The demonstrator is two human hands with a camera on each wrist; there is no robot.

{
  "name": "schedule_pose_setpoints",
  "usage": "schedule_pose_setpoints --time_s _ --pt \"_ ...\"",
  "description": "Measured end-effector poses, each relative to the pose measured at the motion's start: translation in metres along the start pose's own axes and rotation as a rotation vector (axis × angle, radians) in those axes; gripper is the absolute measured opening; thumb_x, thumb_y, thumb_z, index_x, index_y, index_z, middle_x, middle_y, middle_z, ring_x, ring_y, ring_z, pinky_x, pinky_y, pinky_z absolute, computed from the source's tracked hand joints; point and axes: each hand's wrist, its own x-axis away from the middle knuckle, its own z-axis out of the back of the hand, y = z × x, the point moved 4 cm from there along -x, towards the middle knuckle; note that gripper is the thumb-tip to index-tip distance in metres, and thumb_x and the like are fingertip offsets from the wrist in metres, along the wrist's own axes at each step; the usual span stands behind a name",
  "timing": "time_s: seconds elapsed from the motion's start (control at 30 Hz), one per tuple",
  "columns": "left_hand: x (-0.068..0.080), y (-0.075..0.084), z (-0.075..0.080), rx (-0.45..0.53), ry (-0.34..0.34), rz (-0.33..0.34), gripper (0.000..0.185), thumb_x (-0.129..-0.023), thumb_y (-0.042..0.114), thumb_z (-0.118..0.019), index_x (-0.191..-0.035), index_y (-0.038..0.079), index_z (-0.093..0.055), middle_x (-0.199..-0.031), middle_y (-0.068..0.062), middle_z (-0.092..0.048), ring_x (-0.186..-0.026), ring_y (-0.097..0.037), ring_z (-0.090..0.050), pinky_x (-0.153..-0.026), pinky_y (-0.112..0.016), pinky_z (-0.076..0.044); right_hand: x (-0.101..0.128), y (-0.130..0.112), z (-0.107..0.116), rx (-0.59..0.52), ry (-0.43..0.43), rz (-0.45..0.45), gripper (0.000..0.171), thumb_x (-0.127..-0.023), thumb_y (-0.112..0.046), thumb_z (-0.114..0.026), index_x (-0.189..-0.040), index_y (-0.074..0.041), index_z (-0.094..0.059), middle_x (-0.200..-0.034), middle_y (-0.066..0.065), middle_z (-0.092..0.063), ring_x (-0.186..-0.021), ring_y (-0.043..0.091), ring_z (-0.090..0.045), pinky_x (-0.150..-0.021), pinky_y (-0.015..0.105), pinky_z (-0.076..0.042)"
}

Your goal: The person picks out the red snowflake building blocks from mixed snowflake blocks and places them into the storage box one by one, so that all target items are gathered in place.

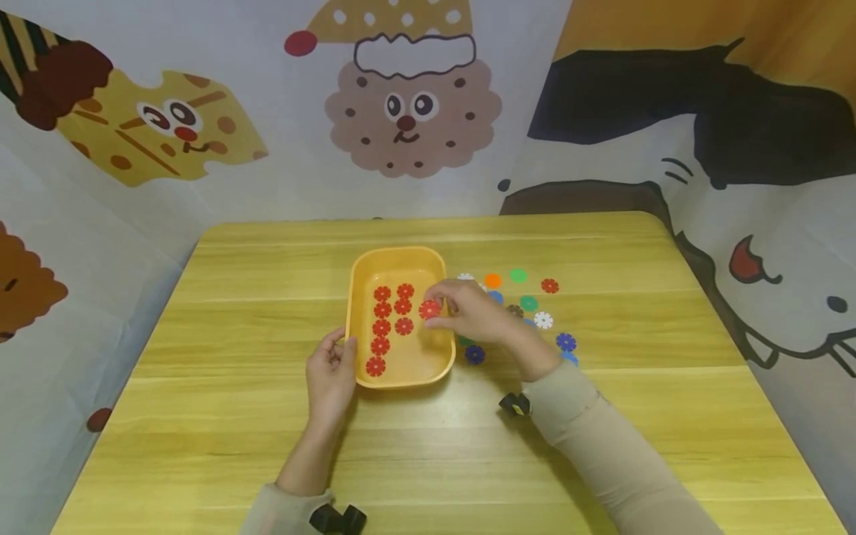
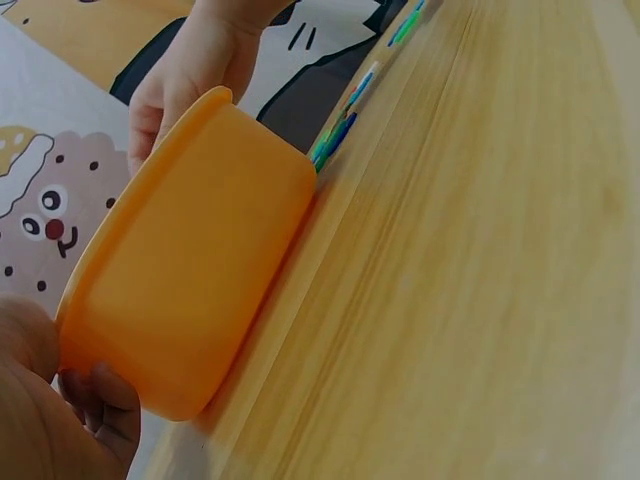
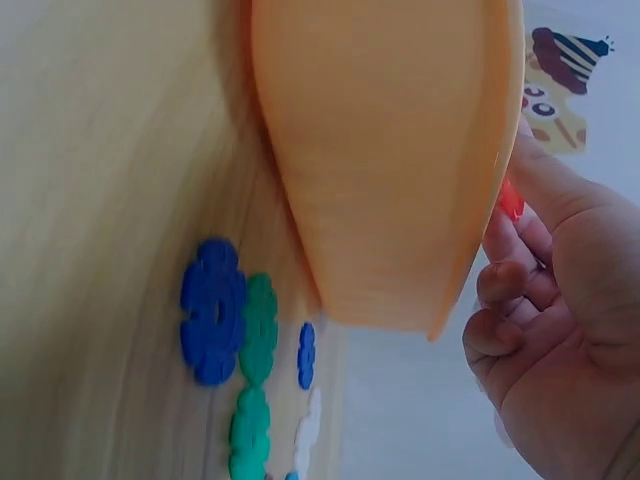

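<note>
Red disc | pinched in right-hand fingers | over tray

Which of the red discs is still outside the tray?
The lone red disc on the table, far right of the loose coloured pile. The others lie in the tray, and the right hand pinches one over it.
</note>
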Motion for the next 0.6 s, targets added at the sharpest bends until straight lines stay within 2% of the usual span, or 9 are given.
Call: schedule_pose_setpoints --time_s 0.13,0.27,0.43,0.6 --pt "0.0 0.001 -0.001 0.002 0.0 0.004 0.03 -0.102 0.017 -0.061 -0.128 0.001 -0.064 -0.075 -0.007 -0.054 -0.054 -0.009 -0.048 -0.044 -0.017 -0.042 -0.003 -0.005 -0.005 0.04 -0.016 0.012 0.044 -0.088 -0.028 -0.08 -0.123 -0.004 -0.067 -0.1 0.0 -0.064 -0.078 0.016 -0.056 -0.072 0.029 -0.053" --pt "-0.001 0.001 -0.001 -0.003 -0.001 0.008 0.03 -0.102 0.017 -0.062 -0.128 0.0 -0.064 -0.076 -0.01 -0.055 -0.055 -0.009 -0.048 -0.044 -0.017 -0.042 -0.009 -0.013 -0.01 0.104 -0.039 0.046 0.046 -0.088 -0.033 -0.079 -0.122 -0.003 -0.068 -0.102 0.001 -0.066 -0.089 0.015 -0.058 -0.079 0.028 -0.053" --pt "-0.001 0.001 -0.001 -0.009 0.005 0.009 0.03 -0.102 0.016 -0.062 -0.127 0.001 -0.064 -0.077 -0.014 -0.056 -0.055 -0.008 -0.048 -0.044 -0.017 -0.042 -0.02 -0.02 -0.022 0.146 -0.084 0.059 0.04 -0.087 -0.03 -0.08 -0.118 -0.006 -0.069 -0.103 0.001 -0.068 -0.091 0.016 -0.062 -0.081 0.027 -0.054" --pt "0.0 0.001 -0.001 -0.009 0.004 0.017 0.03 -0.102 0.016 -0.062 -0.127 0.0 -0.064 -0.078 -0.015 -0.057 -0.055 -0.008 -0.048 -0.044 -0.017 -0.042 -0.029 -0.023 -0.037 0.201 -0.157 0.067 0.039 -0.087 -0.028 -0.081 -0.116 -0.006 -0.07 -0.097 0.002 -0.067 -0.086 0.018 -0.063 -0.078 0.024 -0.054"
